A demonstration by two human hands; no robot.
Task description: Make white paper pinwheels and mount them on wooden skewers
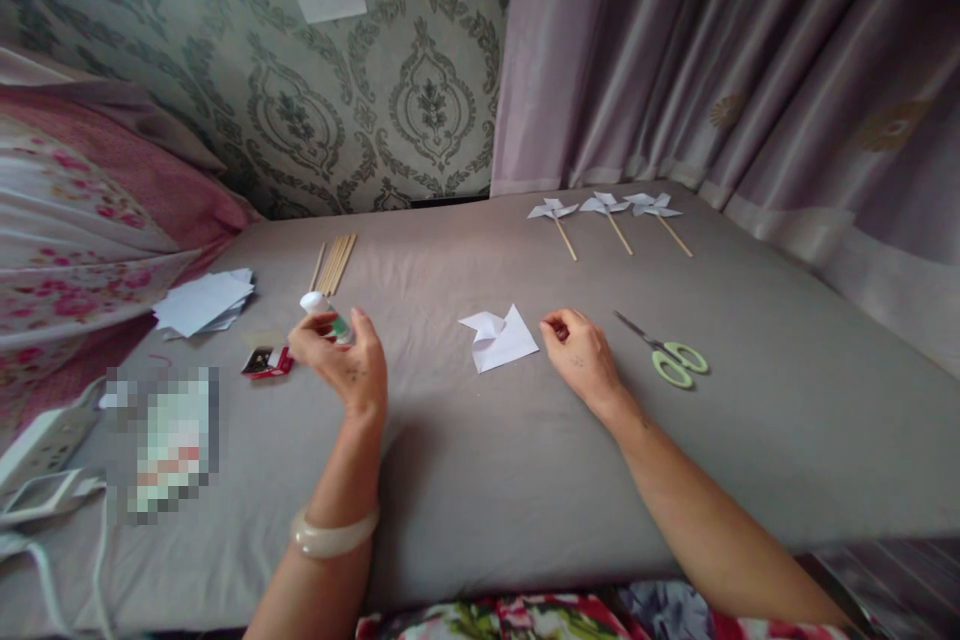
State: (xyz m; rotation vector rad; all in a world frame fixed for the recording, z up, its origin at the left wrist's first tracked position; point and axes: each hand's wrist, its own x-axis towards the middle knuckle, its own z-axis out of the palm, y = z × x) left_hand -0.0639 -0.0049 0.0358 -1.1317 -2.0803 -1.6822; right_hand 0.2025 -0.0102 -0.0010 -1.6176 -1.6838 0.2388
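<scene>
1. Your left hand [341, 360] is half closed, its fingers wrapped around a smooth plastic glue stick [340, 323], a cylinder with a rounded white cap and a green label. A glossy, pale bangle [334, 536] rings that forearm.
2. Your right hand [579, 357] is curled nearly closed, fingertips drawn in towards the thumb; you cannot tell from here whether it pinches anything small.
3. Between your hands, near the middle of the cloth-covered surface [465, 480], lies the folded white paper [506, 347]. It is crisp and angular, with sharp points and a curled flap, just beside your right hand.
4. To the right of that hand, towards the surface's right edge, lie scissors [655, 346] with slim metal blades and pale green looped handles.
5. Just left of your left hand sits a small red box [268, 361], open, with dark contents too small to identify.
6. Beyond your left hand, towards the far left corner, slender wooden sticks [340, 263] lie side by side.
7. Flat white sheets [205, 302] overlap in a loose pile by the left edge.
8. Near the far right corner, three paper pinwheels [609, 205] lie in a row, their pointed blades fixed to straight wooden stems.
</scene>
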